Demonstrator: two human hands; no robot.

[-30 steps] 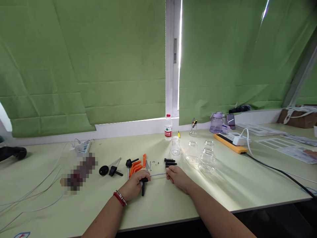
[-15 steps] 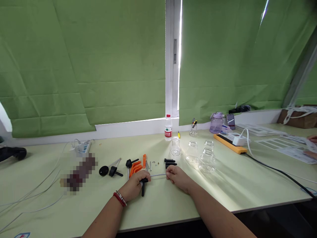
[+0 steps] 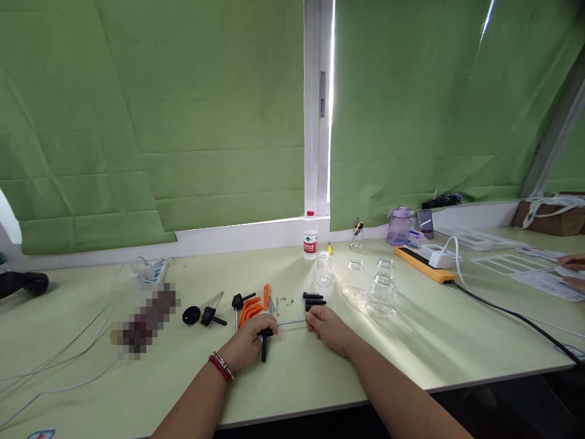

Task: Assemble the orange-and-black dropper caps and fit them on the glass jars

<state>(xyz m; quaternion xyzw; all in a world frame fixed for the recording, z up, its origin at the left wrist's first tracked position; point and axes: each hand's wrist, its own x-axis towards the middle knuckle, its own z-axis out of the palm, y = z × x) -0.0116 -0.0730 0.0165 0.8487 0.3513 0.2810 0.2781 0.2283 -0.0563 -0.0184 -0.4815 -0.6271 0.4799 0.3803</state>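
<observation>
My left hand [image 3: 251, 340] is closed around the black end of a black-handled metal rod [image 3: 292, 322]; a black crank-like grip points down below the fingers. The rod runs level between both hands. At its far end, my right hand [image 3: 326, 328] pinches it with thumb and fingers, hiding the tip. Just beyond my left hand lie orange bent pieces [image 3: 250, 310], an orange flat piece [image 3: 266, 296] and small metal pins [image 3: 277, 306]. Black ribbed pieces [image 3: 313, 300] lie behind my right hand. Two similar black-ended rods [image 3: 192, 314] rest farther left.
Several upturned clear glasses [image 3: 382, 292] stand right of centre, behind them a water bottle [image 3: 311, 235] and a purple jug [image 3: 399, 225]. An orange power strip [image 3: 425, 265] trails a black cable. A blurred-out object [image 3: 146, 320] lies left near white cords. Another person's hand [image 3: 573, 263] shows far right.
My hands and the rod stay almost where they were, with only slight shifts at the right fingertips. At far right, the other person's hands move over the papers.
</observation>
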